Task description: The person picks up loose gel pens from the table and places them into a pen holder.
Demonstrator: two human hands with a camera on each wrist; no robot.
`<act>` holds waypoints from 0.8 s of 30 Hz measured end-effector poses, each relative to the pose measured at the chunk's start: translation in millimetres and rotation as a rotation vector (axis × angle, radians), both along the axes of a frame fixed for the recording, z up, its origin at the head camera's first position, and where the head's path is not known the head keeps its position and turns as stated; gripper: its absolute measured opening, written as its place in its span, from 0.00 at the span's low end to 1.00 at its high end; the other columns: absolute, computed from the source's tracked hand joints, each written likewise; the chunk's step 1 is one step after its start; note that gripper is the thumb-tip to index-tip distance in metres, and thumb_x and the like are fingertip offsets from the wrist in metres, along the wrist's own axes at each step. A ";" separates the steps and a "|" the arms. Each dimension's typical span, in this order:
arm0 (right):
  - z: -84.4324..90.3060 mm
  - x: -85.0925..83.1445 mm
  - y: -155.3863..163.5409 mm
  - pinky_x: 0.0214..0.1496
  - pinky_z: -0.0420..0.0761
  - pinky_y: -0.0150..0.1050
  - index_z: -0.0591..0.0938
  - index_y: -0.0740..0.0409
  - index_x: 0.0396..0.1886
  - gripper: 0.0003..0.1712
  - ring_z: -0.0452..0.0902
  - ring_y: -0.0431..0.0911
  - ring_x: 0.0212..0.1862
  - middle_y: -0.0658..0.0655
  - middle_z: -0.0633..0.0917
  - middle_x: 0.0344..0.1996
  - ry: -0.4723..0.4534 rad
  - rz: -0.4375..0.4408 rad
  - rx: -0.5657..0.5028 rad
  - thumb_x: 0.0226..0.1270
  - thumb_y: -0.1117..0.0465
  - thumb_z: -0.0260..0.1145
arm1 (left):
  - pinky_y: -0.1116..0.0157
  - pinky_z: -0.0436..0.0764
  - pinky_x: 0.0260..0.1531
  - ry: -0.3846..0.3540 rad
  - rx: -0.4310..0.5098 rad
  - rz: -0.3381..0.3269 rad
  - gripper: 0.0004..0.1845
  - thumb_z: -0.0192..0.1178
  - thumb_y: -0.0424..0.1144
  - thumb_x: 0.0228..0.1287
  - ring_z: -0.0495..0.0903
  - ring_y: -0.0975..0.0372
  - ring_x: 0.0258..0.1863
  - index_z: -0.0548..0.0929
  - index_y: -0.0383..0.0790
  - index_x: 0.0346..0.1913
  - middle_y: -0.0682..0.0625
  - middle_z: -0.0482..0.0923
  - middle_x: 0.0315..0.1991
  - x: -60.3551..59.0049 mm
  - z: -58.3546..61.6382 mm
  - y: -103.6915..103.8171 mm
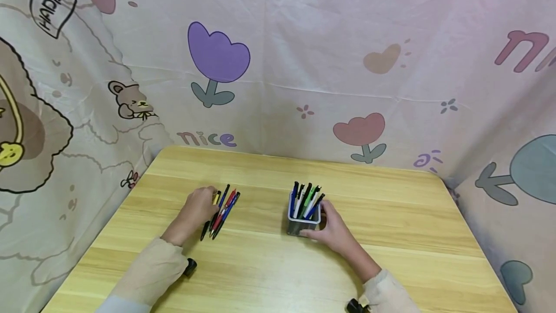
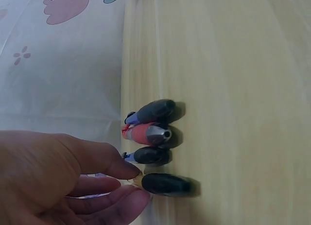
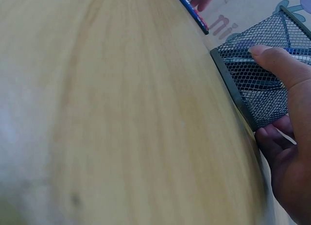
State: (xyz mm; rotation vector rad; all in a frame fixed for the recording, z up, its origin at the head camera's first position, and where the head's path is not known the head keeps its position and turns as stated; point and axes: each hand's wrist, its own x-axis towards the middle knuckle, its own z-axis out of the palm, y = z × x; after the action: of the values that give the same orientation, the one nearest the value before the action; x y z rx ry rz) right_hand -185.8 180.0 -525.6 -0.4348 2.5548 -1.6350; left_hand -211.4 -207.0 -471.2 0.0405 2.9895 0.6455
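My left hand (image 1: 201,209) pinches a yellow pen with a black end (image 2: 167,184) between thumb and fingers, at the left of a small row of pens on the table. Beside it lie a red pen (image 2: 146,133) with a silver tip and blue pens with black ends, one of them a blue pen (image 2: 150,155) just next to the held one. My right hand (image 1: 332,228) holds a dark mesh pen holder (image 3: 257,89), thumb on its near side and fingers at its right side. Several black, white, green and blue pens (image 1: 306,202) stand upright in the holder.
The wooden table (image 1: 269,269) has a back edge against a cartoon-printed cloth (image 1: 282,52), which also hangs at the left and right. Black wrist devices (image 1: 189,267) sit by both sleeves, close above the tabletop.
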 end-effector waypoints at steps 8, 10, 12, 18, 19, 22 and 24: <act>-0.2 0.1 0.4 0.47 0.86 0.34 0.71 0.53 0.65 0.48 0.81 0.45 0.46 0.58 0.81 0.51 -0.012 0.003 -0.008 0.46 0.51 0.88 | 0.68 0.76 0.21 0.015 -0.015 -0.012 0.24 0.70 0.29 0.62 0.77 0.61 0.23 0.80 0.21 0.59 0.27 0.84 0.54 1.8 2.8 -1.2; -0.5 0.1 0.2 0.47 0.86 0.34 0.71 0.53 0.65 0.49 0.81 0.45 0.46 0.58 0.81 0.51 -0.013 0.004 -0.011 0.46 0.51 0.88 | 0.66 0.81 0.25 0.023 -0.023 -0.014 0.23 0.71 0.29 0.62 0.79 0.60 0.26 0.81 0.21 0.58 0.27 0.84 0.53 1.7 3.5 -1.7; -0.6 0.0 0.1 0.46 0.87 0.34 0.71 0.53 0.65 0.49 0.81 0.45 0.46 0.57 0.81 0.51 -0.014 0.002 -0.010 0.46 0.51 0.88 | 0.62 0.84 0.29 0.031 -0.031 -0.015 0.23 0.71 0.30 0.62 0.81 0.58 0.30 0.82 0.21 0.57 0.27 0.85 0.53 1.3 4.1 -2.4; -0.9 -0.2 0.0 0.46 0.87 0.34 0.71 0.52 0.64 0.48 0.81 0.44 0.45 0.55 0.81 0.50 -0.011 -0.004 0.002 0.45 0.50 0.88 | 0.57 0.88 0.36 0.030 -0.010 -0.009 0.22 0.68 0.28 0.62 0.83 0.55 0.34 0.82 0.21 0.57 0.26 0.84 0.54 0.3 5.4 -5.1; -0.8 -0.3 -0.1 0.46 0.87 0.34 0.71 0.52 0.64 0.48 0.81 0.44 0.45 0.55 0.81 0.50 -0.008 -0.004 0.003 0.45 0.50 0.88 | 0.58 0.87 0.35 0.029 -0.003 -0.007 0.21 0.67 0.28 0.62 0.83 0.55 0.33 0.81 0.21 0.58 0.26 0.83 0.55 0.3 5.7 -5.3; 0.1 -0.7 0.0 0.46 0.86 0.34 0.71 0.52 0.64 0.48 0.80 0.44 0.45 0.57 0.81 0.50 -0.006 -0.001 0.001 0.46 0.50 0.88 | 0.64 0.80 0.27 0.031 0.013 -0.002 0.22 0.65 0.26 0.62 0.78 0.58 0.27 0.80 0.21 0.59 0.26 0.83 0.54 0.5 6.0 -6.0; -0.1 -1.0 0.2 0.46 0.86 0.34 0.72 0.53 0.64 0.47 0.80 0.45 0.45 0.57 0.81 0.50 -0.006 0.001 0.002 0.46 0.50 0.88 | 0.67 0.74 0.22 0.037 0.018 0.001 0.22 0.63 0.26 0.63 0.73 0.60 0.22 0.80 0.21 0.60 0.27 0.85 0.50 0.6 6.3 -6.0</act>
State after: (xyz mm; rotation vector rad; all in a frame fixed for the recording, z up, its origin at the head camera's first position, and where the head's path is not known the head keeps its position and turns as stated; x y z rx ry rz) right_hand -186.9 180.2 -525.7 -0.4307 2.5515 -1.6310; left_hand -210.8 -213.0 -464.9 0.0523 3.0197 0.6795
